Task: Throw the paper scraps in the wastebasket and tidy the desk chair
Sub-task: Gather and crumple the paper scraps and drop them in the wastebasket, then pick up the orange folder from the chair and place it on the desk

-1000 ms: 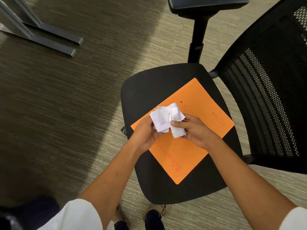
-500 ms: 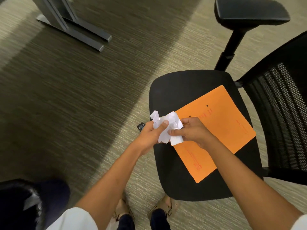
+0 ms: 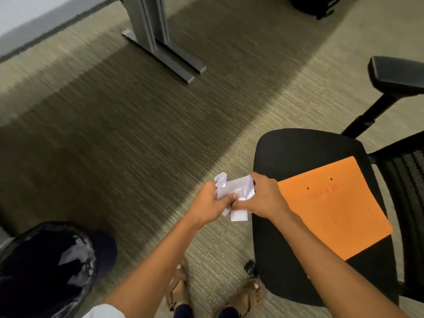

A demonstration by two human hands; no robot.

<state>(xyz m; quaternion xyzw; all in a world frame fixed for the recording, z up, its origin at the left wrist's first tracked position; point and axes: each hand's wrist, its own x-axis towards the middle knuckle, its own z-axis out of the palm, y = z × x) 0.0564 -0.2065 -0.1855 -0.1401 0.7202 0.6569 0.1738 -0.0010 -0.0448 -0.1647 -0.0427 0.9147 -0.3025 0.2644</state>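
Holding the scraps (image 3: 234,196) with both hands together, above the carpet (image 3: 114,134), just left of the chair (image 3: 298,157) seat edge. Left hand (image 3: 212,206) curling its fingers round the left part of the bundle, thumb pressing on the near side; right hand (image 3: 263,198) gripping the right part, fingers closed over the top. Pressing from two sides probably to keep the loose pieces as one bundle, so nothing is falling on the way to the basket. Looking white, crumpled and folded, several small pieces, one corner sticking up at the far left, one flat piece hanging down below the thumbs. Waiting at the near left, the wastebasket (image 3: 46,267), with a shiny black liner, well apart from the hands. Lying flat on the seat, an orange folder (image 3: 332,210), turned at an angle, its near corner reaching toward the seat's right edge; likely needing attention later for tidying the chair. Standing far on the carpet, a grey desk leg (image 3: 158,40). Not yet throwing anything in.
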